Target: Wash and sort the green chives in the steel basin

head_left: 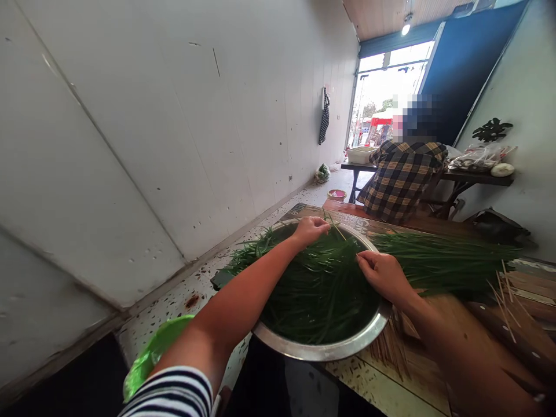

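A wide metal basin (319,352) holds a mass of long green chives (317,313). Over its far side my left hand (311,230) is closed in a pinch at a few chive blades. My right hand (382,273) pinches at the basin's right rim, its thumb and finger pressed together. A thin pale wooden skewer (340,231) slants between the two hands and lines up with the right fingertips. Its ends are hard to make out among the leaves.
More chives (447,260) lie on the wooden table (425,339) at right, with loose skewers (506,298) near them. Other skewers (391,344) lie by the basin. A green-lined bin (160,341) stands at lower left. A person in plaid (397,179) sits ahead.
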Tool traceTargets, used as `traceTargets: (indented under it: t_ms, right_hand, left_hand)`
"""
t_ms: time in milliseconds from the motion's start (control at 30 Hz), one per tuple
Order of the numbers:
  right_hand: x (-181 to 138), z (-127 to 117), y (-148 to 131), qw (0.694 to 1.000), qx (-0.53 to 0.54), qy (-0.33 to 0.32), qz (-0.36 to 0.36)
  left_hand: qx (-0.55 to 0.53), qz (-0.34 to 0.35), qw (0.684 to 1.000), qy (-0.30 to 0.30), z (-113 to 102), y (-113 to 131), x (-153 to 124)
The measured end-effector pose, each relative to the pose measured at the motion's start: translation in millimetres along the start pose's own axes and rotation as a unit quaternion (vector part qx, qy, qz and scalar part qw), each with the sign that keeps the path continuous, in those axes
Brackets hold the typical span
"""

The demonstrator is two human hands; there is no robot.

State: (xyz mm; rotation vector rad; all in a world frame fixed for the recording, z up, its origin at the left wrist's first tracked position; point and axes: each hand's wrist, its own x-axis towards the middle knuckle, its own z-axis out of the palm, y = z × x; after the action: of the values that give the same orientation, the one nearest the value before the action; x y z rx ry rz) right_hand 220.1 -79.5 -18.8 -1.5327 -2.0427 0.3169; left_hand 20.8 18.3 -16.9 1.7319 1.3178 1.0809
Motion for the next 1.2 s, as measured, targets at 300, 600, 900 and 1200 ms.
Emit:
traceTargets:
  t_ms: [300, 600, 900, 1200]
  right_hand:
    - [-1.0, -1.5, -3.0, 1.0, 0.0, 0.001, -0.002]
    - [-0.1, 1.8, 3.2, 1.0, -0.005, 0.002, -0.004]
    - [-0.4, 0.6, 1.3, 1.0, -0.002, 0.004, -0.005]
    - [0.2, 1.0, 3.0, 1.0, 0.006, 0.008, -0.01]
  left_hand:
    - [-0.147, -0.054, 0.988, -0.015, 1.1, 14.1, -8.2]
    - [-0.214, -0.1, 0.969, -0.066, -0.7, 10.2, -6.5]
    - [-0.237, -0.115, 0.962, -0.078, -2.0, 12.5, -7.1]
    - [-0.203, -0.071, 0.975, -0.056, -0.8, 8.4, -5.0]
